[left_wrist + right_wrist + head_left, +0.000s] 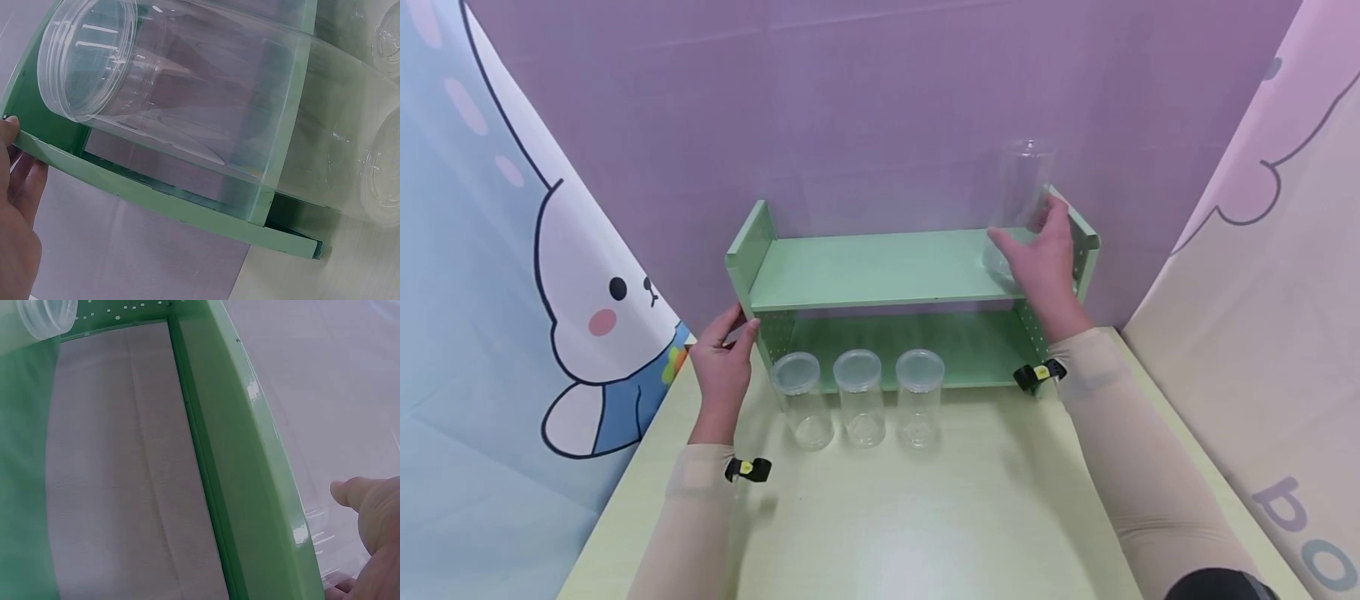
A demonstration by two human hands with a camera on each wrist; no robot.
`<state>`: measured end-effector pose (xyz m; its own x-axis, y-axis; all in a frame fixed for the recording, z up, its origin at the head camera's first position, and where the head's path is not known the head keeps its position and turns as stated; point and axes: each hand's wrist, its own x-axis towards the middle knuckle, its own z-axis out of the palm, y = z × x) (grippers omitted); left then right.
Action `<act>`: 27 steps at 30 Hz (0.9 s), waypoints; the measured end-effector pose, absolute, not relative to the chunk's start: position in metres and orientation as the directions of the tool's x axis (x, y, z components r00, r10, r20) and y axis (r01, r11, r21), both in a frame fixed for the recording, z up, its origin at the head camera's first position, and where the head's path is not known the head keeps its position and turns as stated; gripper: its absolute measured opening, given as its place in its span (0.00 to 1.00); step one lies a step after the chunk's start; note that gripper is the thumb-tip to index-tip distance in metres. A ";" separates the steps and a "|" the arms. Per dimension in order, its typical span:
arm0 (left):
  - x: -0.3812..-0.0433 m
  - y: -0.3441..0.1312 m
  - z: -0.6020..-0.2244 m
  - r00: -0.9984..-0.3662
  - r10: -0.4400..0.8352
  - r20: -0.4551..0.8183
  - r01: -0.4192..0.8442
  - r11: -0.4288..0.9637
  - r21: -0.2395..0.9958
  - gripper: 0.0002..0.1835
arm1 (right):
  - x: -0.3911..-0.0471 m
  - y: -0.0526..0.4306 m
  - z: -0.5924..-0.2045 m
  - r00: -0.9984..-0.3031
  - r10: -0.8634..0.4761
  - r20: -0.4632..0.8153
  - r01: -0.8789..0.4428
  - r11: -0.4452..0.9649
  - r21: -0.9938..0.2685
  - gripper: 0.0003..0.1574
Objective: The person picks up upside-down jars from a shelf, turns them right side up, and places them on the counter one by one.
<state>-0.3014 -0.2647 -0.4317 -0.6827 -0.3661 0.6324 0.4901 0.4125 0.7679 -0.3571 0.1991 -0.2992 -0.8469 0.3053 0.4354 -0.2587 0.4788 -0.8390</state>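
A green two-tier shelf (850, 267) stands on the table. At its left side panel my left hand (722, 367) grips the edge, thumb in front and fingers behind, as the left wrist view shows. My right hand (1047, 258) holds a clear, see-through jar (1024, 187) upright over the right end of the upper board, thumb on one side and fingers on the other. In the right wrist view the thumb (356, 492) shows beyond the shelf's green edge, with the jar only faintly visible.
Three clear jars with lids stand in a row before the shelf's lower tier: a left jar (805, 408), a middle jar (860, 400) and a right jar (919, 400). Behind the shelf hangs a purple cloth (880, 125). The pale table (895, 517) extends toward me between printed side curtains.
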 end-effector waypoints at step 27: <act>-0.280 -0.248 -0.411 -0.676 -0.359 0.644 0.491 0.432 0.757 0.20 | -0.322 0.200 -0.310 -0.805 0.227 0.548 -0.460 0.345 -0.818 0.55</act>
